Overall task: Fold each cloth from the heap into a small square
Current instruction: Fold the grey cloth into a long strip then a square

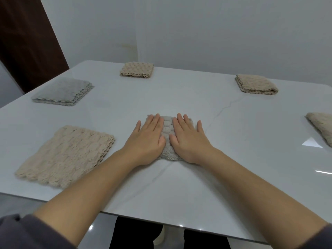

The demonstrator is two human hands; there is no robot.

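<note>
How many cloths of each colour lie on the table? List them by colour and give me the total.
Beige cloths: 4
Grey cloths: 2 and one under the left hand and right hand
Total: 6

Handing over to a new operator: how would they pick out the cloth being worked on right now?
On the white table, look at the near middle, where both hands lie flat. The small grey cloth is under the left hand and right hand. It is the only cloth being touched.
</note>
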